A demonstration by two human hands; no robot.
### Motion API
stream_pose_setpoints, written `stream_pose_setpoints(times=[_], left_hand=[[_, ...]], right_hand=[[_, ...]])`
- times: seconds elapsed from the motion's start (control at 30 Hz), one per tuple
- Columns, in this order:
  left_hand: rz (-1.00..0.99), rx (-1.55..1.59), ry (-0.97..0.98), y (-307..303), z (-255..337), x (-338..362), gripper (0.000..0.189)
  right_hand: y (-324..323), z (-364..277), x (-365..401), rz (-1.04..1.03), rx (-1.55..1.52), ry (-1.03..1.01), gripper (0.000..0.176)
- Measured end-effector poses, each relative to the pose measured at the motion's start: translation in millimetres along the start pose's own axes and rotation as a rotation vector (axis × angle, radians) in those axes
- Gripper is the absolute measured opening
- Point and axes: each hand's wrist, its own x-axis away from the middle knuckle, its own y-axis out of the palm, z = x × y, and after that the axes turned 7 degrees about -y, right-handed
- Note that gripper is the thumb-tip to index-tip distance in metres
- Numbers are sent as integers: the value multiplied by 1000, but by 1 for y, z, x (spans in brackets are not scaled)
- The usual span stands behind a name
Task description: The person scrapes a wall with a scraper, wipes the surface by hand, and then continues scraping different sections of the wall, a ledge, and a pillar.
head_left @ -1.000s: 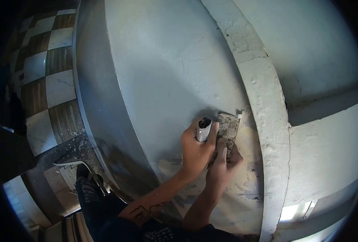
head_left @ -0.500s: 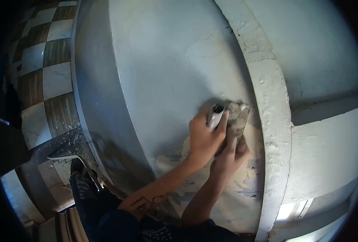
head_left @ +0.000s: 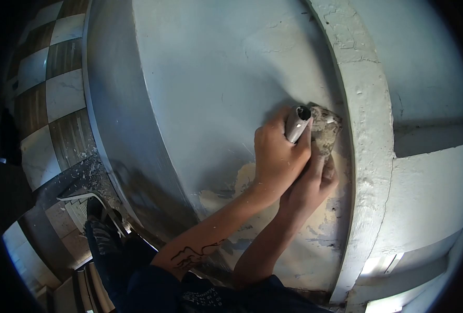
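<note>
Nearest, dark blue clothing (head_left: 153,289) is cut off at the bottom edge. The right hand (head_left: 315,185) is half hidden behind the left hand (head_left: 279,156), so its grip is unclear: it lies pressed against the grimy metal scraper blade (head_left: 325,133). Just right of both hands a raised white plaster band (head_left: 370,130) hems the blade in, while the pale blue painted wall (head_left: 216,78) is open to their left and above. The left hand is clenched round the scraper's silver tubular handle (head_left: 297,123), the blade flat on the wall above the knuckles.

Bare forearms, line tattoo (head_left: 190,256) on left forearm (head_left: 216,229), dark blue printed clothing (head_left: 200,298)
</note>
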Motion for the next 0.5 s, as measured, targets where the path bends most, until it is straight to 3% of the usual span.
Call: stream_pose_setpoints(times=[0.1, 0.17, 0.2, 0.37, 0.43, 0.5], left_hand=[[7, -2, -10, -2, 1, 7, 21], [22, -21, 11, 0, 2, 10, 19], [57, -2, 119, 7, 1, 2, 18], [-17, -105, -20, -2, -3, 12, 18], [-13, -102, -55, 0, -3, 11, 18], [66, -28, 157, 11, -1, 2, 20]], right_hand=[[-2, 1, 4, 31, 114, -40, 17], [-2, -8, 4, 25, -23, 85, 18], [0, -11, -2, 28, -37, 80, 18], [-2, -2, 6, -4, 10, -4, 17], [0, -3, 10, 86, -33, 45, 16], [3, -8, 3, 48, -8, 51, 15]])
